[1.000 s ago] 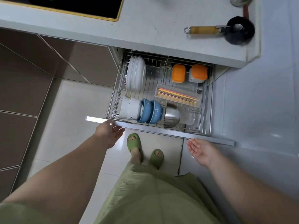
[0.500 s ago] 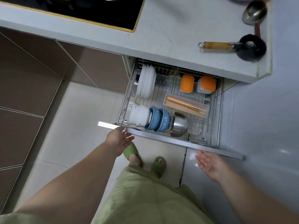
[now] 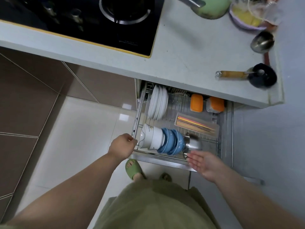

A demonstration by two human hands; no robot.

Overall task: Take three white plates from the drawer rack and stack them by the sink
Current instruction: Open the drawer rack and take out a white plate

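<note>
Several white plates (image 3: 158,101) stand on edge at the back left of the pulled-out wire drawer rack (image 3: 225,129). In front of them lie white bowls (image 3: 151,138), blue bowls (image 3: 172,143) and a steel bowl (image 3: 194,143) on their sides. My left hand (image 3: 123,146) is at the rack's front left corner, fingers curled against the wire frame. My right hand (image 3: 203,162) hovers open, palm up, over the rack's front rail near the steel bowl. Neither hand touches the plates.
A tray of chopsticks (image 3: 194,123) and two orange-lidded containers (image 3: 196,102) sit in the rack's right half. The countertop (image 3: 181,52) overhangs the rack's back, carrying a gas hob (image 3: 99,22), a ladle (image 3: 262,41) and a black pot brush (image 3: 262,77). My feet in green slippers (image 3: 133,169) stand below.
My view has tilted up toward the counter. Both hands have moved forward, the left to the rack's front left corner and the right over the front rail.
</note>
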